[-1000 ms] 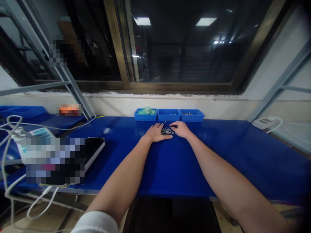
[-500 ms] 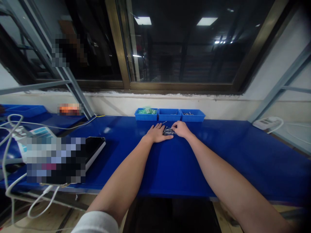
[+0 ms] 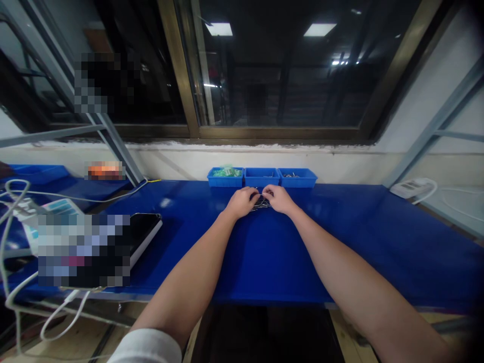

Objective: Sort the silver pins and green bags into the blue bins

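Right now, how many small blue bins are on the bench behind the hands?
3, in a row against the wall: left bin with greenish contents, middle bin, right bin with small metal parts. Another blue tray sits far left.

The left hand (image 3: 242,201) and right hand (image 3: 278,198) are curling around a pile of small metal pins (image 3: 260,203) lying on the blue worktop (image 3: 264,252), just before three blue bins (image 3: 261,177).

blue bench (image 3: 272,252) | three blue bins (image 3: 261,177) at back | metal pins (image 3: 260,203) | black device (image 3: 141,232) left
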`<state>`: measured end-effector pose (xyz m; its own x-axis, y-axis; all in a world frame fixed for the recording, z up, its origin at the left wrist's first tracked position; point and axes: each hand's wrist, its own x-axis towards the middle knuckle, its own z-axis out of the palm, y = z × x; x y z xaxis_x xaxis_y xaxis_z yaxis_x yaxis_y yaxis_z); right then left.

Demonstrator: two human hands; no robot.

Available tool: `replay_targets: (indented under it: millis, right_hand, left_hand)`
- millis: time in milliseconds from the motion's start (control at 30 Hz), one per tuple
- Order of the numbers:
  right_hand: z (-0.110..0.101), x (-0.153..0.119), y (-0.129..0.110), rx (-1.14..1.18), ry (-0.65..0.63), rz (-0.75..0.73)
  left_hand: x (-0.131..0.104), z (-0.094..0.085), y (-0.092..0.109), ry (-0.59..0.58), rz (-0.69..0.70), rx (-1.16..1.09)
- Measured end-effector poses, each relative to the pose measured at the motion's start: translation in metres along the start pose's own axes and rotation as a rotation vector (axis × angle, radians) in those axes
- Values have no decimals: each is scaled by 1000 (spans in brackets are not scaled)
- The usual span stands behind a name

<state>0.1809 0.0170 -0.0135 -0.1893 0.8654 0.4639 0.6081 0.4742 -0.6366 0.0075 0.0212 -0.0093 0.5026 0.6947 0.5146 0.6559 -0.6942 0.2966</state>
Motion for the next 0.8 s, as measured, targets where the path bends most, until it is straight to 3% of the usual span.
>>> replay_targets:
  millis: [167,333,433,633,800]
  right_hand:
    - [-2,-1,-3,338,-53,80]
    - [-9,-2,-6,518,-40,179]
    - [-11,-2,-5,525,-9,203]
    - [-11,-1,3,342,-54,168]
    - [-11,7,4,364,175,68]
  left_hand:
    - [1,-3,1,14,14,-21]
    - [0,-8,10,-41,-4,-84]
    - [0,-9,13,-56,-63,-132]
    - [0,-5,3,30,-142,-130]
    - [1,-2,-4,60,-187,-82]
